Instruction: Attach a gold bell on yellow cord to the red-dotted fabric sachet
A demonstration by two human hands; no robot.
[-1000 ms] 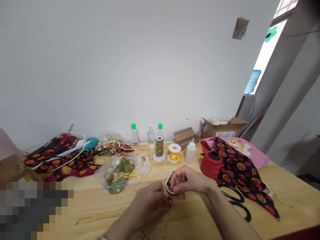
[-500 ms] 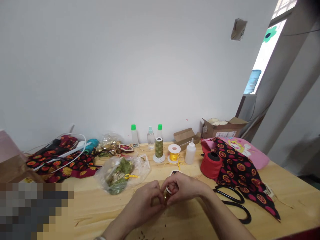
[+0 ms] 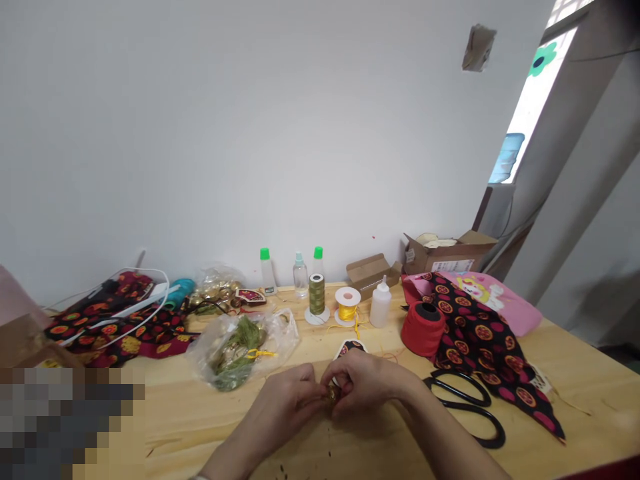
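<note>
A small gold bell-like piece [image 3: 331, 395] is pinched between my two hands, low in the middle of the view. My left hand [image 3: 293, 397] comes from the left, its thumb and fingertips closed at the piece's left side. From the right, my right hand [image 3: 357, 381] bends its fingers around it, hiding much of it. A patterned patch [image 3: 351, 345] with a pale edge pokes out just beyond my right hand; whether it is joined to the gold piece I cannot tell. Black-handled scissors [image 3: 470, 407] lie right of my right forearm.
A clear plastic bag [image 3: 240, 350] with green tassels lies at left. A green thread spool [image 3: 317, 297], yellow cord spool [image 3: 347, 307], white squeeze bottle [image 3: 381, 303] and red thread cone [image 3: 423, 331] stand behind my hands. Patterned cloth [image 3: 483, 333] spreads at right.
My fingers have shifted slightly around the gold piece, and my left fingertips now pinch closer at it. More of the patterned patch shows behind my right hand. The view has tilted a little.
</note>
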